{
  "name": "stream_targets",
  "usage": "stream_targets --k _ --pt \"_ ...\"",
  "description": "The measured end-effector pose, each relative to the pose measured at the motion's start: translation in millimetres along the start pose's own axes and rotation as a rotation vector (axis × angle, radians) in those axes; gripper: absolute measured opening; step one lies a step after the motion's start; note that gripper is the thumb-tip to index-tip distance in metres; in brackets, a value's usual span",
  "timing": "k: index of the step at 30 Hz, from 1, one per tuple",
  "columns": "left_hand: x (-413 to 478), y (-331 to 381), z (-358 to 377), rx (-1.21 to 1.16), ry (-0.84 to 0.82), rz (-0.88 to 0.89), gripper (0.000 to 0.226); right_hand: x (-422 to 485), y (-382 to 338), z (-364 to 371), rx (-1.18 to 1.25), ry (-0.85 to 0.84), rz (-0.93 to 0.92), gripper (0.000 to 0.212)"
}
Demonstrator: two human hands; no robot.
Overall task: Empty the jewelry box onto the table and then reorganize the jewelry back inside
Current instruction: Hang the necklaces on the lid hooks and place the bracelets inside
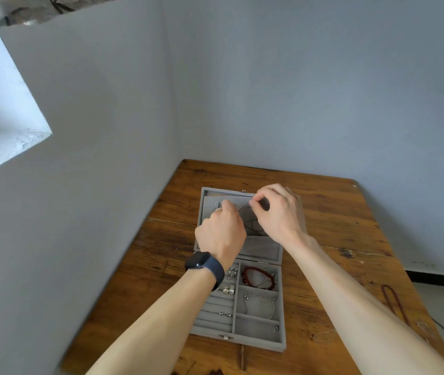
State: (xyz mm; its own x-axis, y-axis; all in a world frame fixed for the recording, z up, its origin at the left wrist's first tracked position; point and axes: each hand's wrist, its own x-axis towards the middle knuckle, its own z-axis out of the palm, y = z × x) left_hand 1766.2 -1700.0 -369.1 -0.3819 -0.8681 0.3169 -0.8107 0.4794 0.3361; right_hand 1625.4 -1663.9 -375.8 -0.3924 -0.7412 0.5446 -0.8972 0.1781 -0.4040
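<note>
This is a plain room in a home: a worn wooden table [337, 212] stands in the corner of bare blue-grey walls [296, 90] just beyond the fingers [269, 190]. A whitewashed window recess [4, 117] lies far up-left of them, pale floor tiles [442, 301] lower right.

The left forearm [158, 318] and right forearm [350, 307] are bare right down to the picture's edge, at about 7 and 5 o'clock. On the wrist at 7 o'clock of the left hand [220, 234] sits a watch [201, 262] with a dark, rounded-square face and a wide navy strap. A slim silver ring [218, 210] circles one finger at that hand's 12 o'clock; the right hand [277, 212] is bare.
</note>
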Motion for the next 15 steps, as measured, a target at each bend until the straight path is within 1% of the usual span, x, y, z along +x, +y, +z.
stream_targets --k 3,5,6,9,11,14,15 --pt "4.6 8.9 5.0 0.066 0.042 0.051 0.014 1.4 -2.4 4.1 -0.028 0.063 0.010 0.005" --pt "5.9 9.8 12.0 0.069 0.083 0.099 0.005 1.4 -4.0 6.5 -0.039 0.094 0.005 0.004" --pt "6.0 8.6 16.1 0.068 0.105 0.132 0.005 1.5 -4.4 7.2 -0.040 0.104 -0.004 0.004" --pt "3.9 -0.9 32.8 0.131 0.117 0.201 0.018 2.2 -2.6 6.5 -0.041 0.106 -0.040 0.004" --pt "3.3 -4.1 37.1 0.155 0.110 0.202 0.017 2.4 0.1 6.2 -0.063 0.093 -0.067 0.004" --pt "0.8 -4.3 35.1 0.168 0.111 0.171 0.005 1.6 2.4 7.8 -0.099 0.079 -0.076 0.006" --pt "0.1 -4.2 33.4 0.151 0.097 0.160 0.006 1.4 2.6 8.6 -0.101 0.084 -0.070 0.006"
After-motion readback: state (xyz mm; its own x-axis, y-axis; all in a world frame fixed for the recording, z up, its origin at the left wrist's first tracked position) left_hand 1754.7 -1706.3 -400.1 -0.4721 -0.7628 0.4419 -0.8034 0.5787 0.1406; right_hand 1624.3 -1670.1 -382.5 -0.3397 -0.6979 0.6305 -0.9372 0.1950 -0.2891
